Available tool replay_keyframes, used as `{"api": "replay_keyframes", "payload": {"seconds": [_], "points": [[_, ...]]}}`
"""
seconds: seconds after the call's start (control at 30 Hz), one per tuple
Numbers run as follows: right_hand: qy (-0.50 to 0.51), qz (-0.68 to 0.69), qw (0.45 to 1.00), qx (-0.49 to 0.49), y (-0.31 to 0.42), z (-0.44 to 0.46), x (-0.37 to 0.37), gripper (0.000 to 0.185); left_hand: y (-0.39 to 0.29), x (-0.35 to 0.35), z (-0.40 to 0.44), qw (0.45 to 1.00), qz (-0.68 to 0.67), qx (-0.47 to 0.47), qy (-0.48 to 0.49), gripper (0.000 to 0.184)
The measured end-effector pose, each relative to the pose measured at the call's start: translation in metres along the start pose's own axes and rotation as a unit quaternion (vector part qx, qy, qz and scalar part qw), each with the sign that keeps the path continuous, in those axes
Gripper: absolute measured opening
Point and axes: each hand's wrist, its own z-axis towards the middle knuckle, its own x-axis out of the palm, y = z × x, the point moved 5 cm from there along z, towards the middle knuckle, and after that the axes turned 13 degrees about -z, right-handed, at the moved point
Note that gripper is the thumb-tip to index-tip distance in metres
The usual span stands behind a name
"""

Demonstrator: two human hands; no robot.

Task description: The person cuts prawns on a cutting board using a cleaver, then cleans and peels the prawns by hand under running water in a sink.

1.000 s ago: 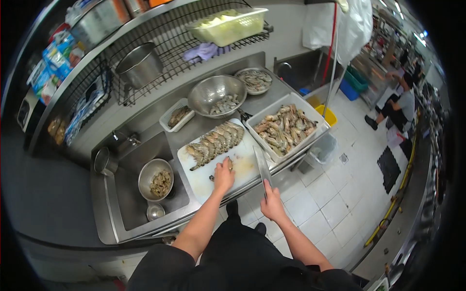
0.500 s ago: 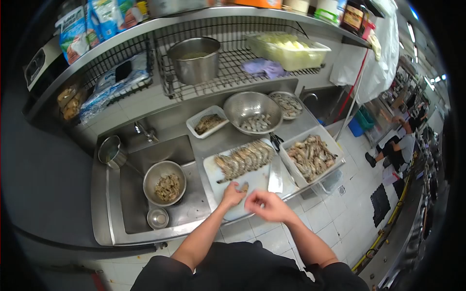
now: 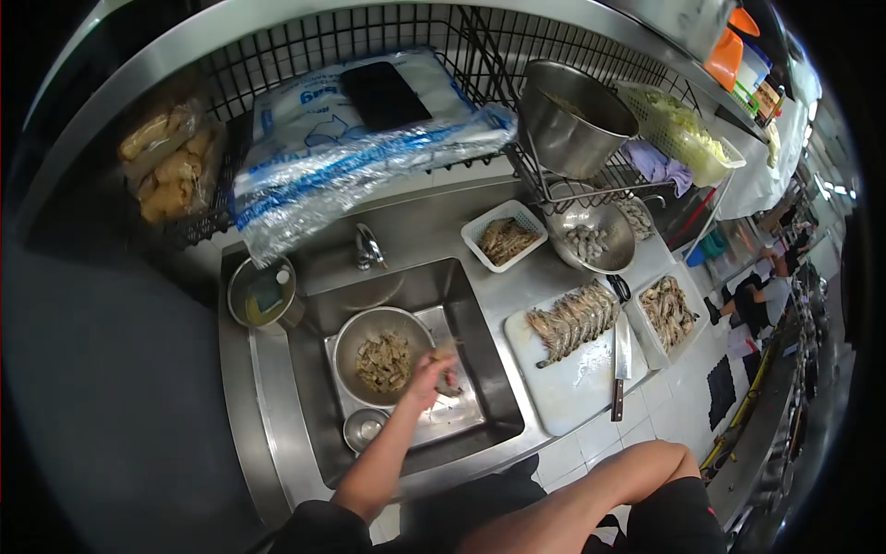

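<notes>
My left hand (image 3: 427, 379) is low over the sink, by the right rim of a steel bowl (image 3: 343, 392). Its fingers are closed and somewhat smeared by motion, around what looks like a shrimp (image 3: 447, 349). A pile of peeled shrimp (image 3: 383, 362) lies in that bowl. My right forearm crosses the bottom of the view, and the hand itself is out of frame. On the white cutting board (image 3: 565, 406) sits a row of whole shrimp (image 3: 577, 321). A knife (image 3: 622, 355) rests along the board's right side, its handle toward me.
A small steel bowl (image 3: 365, 428) stands in the sink (image 3: 498, 392), below the faucet (image 3: 369, 247). Behind the board are a white basket of shrimp (image 3: 504, 242) and a steel colander (image 3: 595, 258). A white tub of shrimp (image 3: 671, 314) stands right. A wire shelf overhangs the counter.
My left hand has moved left from the board to the sink, beside the bowl. My right hand has left the board and dropped out of view. The camera has turned left.
</notes>
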Motion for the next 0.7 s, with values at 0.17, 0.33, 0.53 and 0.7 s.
{"api": "replay_keyframes", "payload": {"seconds": [0.17,0.33,0.53,0.7], "points": [[-0.013,-0.041,0.997,0.061,-0.016,0.046,-0.040,0.026,-0.125,-0.029,0.043,0.961,0.111,0.248,-0.043,0.024],[-0.008,0.065,0.996,0.063,-0.039,0.072,-0.050,0.015,-0.217,-0.024,0.112,0.833,0.338,0.434,-0.065,0.034],[-0.072,-0.271,0.930,0.237,-0.026,0.079,-0.067,0.015,-0.215,-0.030,0.160,0.868,0.326,0.371,-0.045,0.024],[-0.094,-0.318,0.879,0.343,-0.027,0.058,-0.049,0.013,-0.190,-0.039,0.145,0.920,0.214,0.319,-0.081,0.027]]}}
